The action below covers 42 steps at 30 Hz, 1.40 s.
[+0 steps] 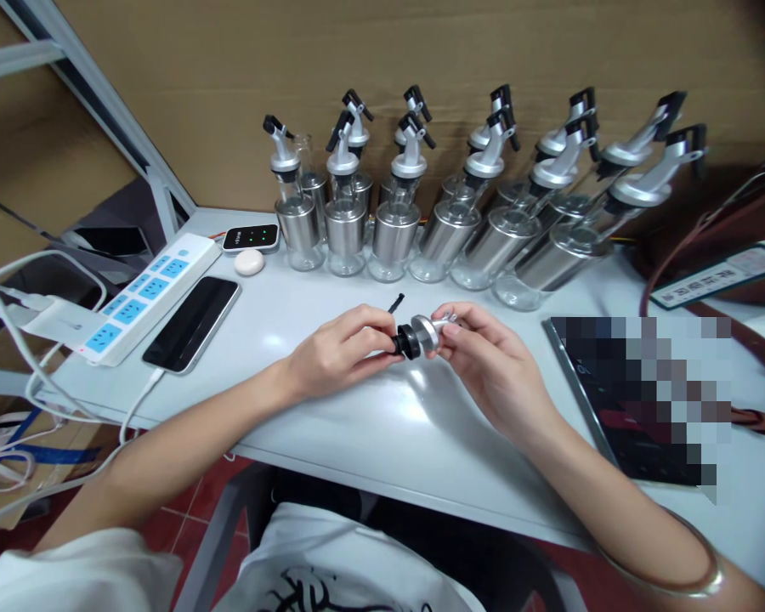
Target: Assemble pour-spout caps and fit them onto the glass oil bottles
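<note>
Between my hands, above the table, is a bottle pourer (426, 335) with a silver collar and a black ringed stopper. My left hand (348, 350) is closed on the stopper end. The fingers of my right hand (484, 361) pinch the silver spout, which they partly cover. A thin black piece (396, 303) sticks out just behind my left fingers; whether it is held or lies on the table, I cannot tell. Beyond my hands stand several glass bottles with steel sleeves (395, 234), most topped with silver pourers that have black levers.
A white power strip (159, 285), a phone (192, 325) on a charging cable, a small black device (251, 238) and a round white case (249, 262) are on the left. At right lie a dark tablet (612, 399), partly pixelated, and a brown bag (694, 204). Cardboard (382, 51) stands behind.
</note>
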Tool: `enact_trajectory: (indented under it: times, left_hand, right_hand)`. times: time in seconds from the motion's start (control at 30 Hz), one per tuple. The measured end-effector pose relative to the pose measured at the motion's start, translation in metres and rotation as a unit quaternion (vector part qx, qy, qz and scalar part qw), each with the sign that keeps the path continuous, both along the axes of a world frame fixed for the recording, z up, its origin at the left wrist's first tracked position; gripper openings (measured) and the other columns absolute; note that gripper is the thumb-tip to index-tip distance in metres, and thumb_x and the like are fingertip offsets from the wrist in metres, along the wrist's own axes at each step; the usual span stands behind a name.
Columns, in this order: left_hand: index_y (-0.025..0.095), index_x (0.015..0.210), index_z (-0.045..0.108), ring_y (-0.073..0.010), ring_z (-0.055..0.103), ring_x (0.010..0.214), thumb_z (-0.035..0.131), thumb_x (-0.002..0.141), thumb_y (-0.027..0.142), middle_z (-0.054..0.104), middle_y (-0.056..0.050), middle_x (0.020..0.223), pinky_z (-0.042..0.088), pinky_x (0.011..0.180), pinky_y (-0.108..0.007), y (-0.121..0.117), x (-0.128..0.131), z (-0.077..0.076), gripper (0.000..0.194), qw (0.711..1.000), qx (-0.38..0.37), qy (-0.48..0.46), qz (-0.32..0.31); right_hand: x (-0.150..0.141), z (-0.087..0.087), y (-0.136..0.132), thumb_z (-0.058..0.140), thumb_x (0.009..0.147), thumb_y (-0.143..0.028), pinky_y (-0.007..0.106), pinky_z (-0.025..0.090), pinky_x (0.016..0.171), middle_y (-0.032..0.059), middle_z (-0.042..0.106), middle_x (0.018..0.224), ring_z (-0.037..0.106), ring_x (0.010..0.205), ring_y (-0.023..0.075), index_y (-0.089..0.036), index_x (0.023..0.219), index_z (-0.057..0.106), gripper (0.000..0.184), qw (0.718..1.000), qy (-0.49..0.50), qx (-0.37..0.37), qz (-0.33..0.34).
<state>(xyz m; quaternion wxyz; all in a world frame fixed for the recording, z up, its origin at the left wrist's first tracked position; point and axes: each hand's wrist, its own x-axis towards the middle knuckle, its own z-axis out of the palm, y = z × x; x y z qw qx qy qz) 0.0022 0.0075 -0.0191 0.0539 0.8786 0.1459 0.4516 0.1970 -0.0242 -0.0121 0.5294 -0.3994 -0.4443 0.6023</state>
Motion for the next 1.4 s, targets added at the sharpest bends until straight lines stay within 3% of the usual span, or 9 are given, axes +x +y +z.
enact_trajectory:
  times: [0.27, 0.57, 0.77, 1.13, 1.27, 1.4]
  left_hand:
    - [0.016, 0.09, 0.051, -0.0134, 0.059, 0.082, 0.059, 0.086, 0.013, 0.06, -0.006, 0.089, 0.054, 0.071, -0.026, 0.0, 0.001, -0.002, 0.01, 1.0, 0.005, -0.008, -0.008]
    - [0.014, 0.084, 0.05, -0.0138, 0.059, 0.08, 0.061, 0.084, 0.007, 0.063, -0.009, 0.089, 0.055, 0.069, -0.028, 0.001, 0.003, -0.001, 0.013, 0.999, 0.043, -0.017, -0.017]
    - [0.015, 0.086, 0.051, -0.0172, 0.06, 0.09, 0.057, 0.085, 0.006, 0.064, -0.008, 0.093, 0.056, 0.07, -0.03, 0.0, 0.001, -0.004, 0.011, 0.998, 0.047, -0.014, -0.025]
    - [0.015, 0.086, 0.05, -0.0144, 0.062, 0.08, 0.06, 0.085, 0.01, 0.066, -0.008, 0.088, 0.056, 0.069, -0.029, -0.001, 0.002, 0.006, 0.011, 0.999, 0.017, -0.035, 0.017]
    - [0.014, 0.087, 0.052, -0.0163, 0.063, 0.087, 0.058, 0.085, 0.008, 0.067, -0.011, 0.091, 0.056, 0.072, -0.03, 0.001, 0.001, 0.006, 0.009, 0.999, 0.047, -0.019, 0.016]
    - [0.012, 0.09, 0.055, -0.019, 0.062, 0.094, 0.058, 0.084, 0.004, 0.068, -0.012, 0.096, 0.055, 0.075, -0.033, 0.001, 0.001, 0.005, 0.011, 0.998, 0.06, -0.001, 0.017]
  right_hand:
    - [0.003, -0.001, -0.002, 0.062, 0.083, -0.024, 0.025, 0.046, 0.068, -0.0027, 0.06, 0.069, 0.058, 0.065, 0.0109, -0.02, 0.087, 0.064, 0.006, 0.999, -0.025, 0.018, 0.035]
    - [0.005, 0.008, -0.001, 0.064, 0.079, -0.027, 0.026, 0.049, 0.063, 0.0002, 0.064, 0.063, 0.061, 0.06, 0.0132, -0.017, 0.082, 0.065, 0.01, 0.996, -0.006, -0.046, 0.075]
    - [0.001, 0.008, -0.002, 0.066, 0.077, -0.029, 0.025, 0.051, 0.064, -0.0002, 0.062, 0.062, 0.062, 0.06, 0.0131, -0.017, 0.078, 0.062, 0.012, 0.99, 0.022, -0.093, 0.104]
    - [0.0, -0.002, -0.005, 0.061, 0.086, -0.036, 0.032, 0.052, 0.073, -0.0001, 0.065, 0.071, 0.065, 0.07, 0.0164, -0.02, 0.092, 0.057, 0.018, 0.993, -0.023, 0.002, 0.117]
    - [0.0, -0.003, -0.003, 0.058, 0.087, -0.036, 0.03, 0.048, 0.07, -0.0001, 0.062, 0.073, 0.061, 0.071, 0.0158, -0.022, 0.097, 0.059, 0.018, 0.985, -0.156, 0.056, 0.046]
    - [-0.002, -0.003, -0.007, 0.055, 0.088, -0.034, 0.029, 0.046, 0.068, 0.0039, 0.054, 0.094, 0.055, 0.081, 0.0163, -0.024, 0.108, 0.061, 0.023, 0.937, -0.313, 0.145, -0.066]
